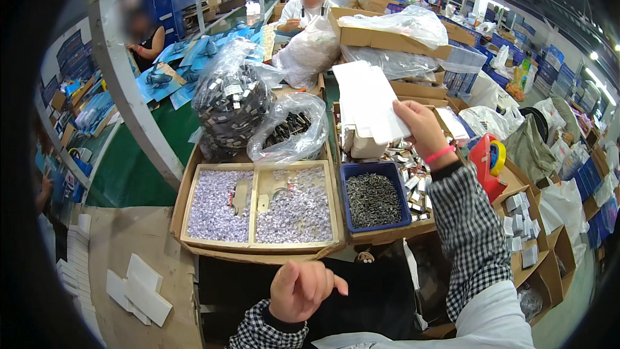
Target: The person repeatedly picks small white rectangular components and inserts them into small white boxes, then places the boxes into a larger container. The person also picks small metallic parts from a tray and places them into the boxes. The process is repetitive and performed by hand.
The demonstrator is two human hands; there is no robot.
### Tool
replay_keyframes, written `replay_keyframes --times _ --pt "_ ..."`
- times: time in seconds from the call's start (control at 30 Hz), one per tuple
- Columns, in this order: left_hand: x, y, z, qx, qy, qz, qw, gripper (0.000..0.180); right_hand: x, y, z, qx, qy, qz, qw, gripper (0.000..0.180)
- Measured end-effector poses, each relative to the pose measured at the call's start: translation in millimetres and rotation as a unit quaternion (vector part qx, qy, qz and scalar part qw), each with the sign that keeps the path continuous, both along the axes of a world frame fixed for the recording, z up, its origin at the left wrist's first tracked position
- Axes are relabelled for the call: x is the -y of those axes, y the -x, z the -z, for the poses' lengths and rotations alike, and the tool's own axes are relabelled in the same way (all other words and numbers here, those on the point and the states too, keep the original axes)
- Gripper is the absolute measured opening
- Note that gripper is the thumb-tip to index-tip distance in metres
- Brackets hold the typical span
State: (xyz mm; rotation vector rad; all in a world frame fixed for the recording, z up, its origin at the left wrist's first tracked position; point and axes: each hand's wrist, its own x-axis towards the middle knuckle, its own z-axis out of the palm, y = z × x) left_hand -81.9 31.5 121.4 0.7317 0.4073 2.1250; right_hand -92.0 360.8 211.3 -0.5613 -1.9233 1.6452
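Observation:
My right hand (420, 126) reaches forward over the box on the right and pinches the edge of a flat white sheet (387, 119). This sheet lies over a stack of white trays (365, 147), with other white pieces (354, 87) beside it. Close to my body, my left hand (307, 287) is raised with fingers loosely curled and one digit stretched to the right; nothing shows in it. In front of it stands a two-part wooden tray (252, 220) of small whitish parts. A blue bin (408, 220) of small dark metal pieces sits under my right forearm.
Clear bags of dark parts (232, 106) stand behind the wooden tray. White flat boxes (139, 291) lie on cardboard at the left. A red tape dispenser (484, 168) is right of my forearm. A metal post (129, 90) rises at left. Two people (309, 10) sit beyond.

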Motion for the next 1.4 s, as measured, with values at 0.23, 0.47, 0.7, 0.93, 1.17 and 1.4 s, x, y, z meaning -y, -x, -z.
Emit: replay_keyframes --times 0.23,0.47,0.7,0.93,1.17,1.4 --pt "6 2 -8 -0.033 0.116 -0.058 0.991 0.108 126 -93 45 0.043 0.157 -0.193 0.968 0.013" --pt "20 1 23 -0.136 0.119 0.039 0.983 0.129 188 -138 97 0.073 0.181 -0.260 0.946 0.023" --pt "28 -27 42 -0.172 0.262 -0.024 0.949 0.125 213 -143 107 0.076 -0.135 -0.315 0.936 0.104" --pt "30 -38 50 -0.168 0.287 -0.041 0.942 0.121 219 -145 115 0.094 -0.168 -0.283 0.940 0.105" --pt "31 -39 53 -0.148 0.281 -0.032 0.947 0.117 219 -147 120 0.094 -0.151 -0.260 0.949 0.097" --pt "33 -33 54 -0.234 0.301 -0.051 0.923 0.115 209 -148 134 0.064 -0.108 -0.284 0.950 0.086"
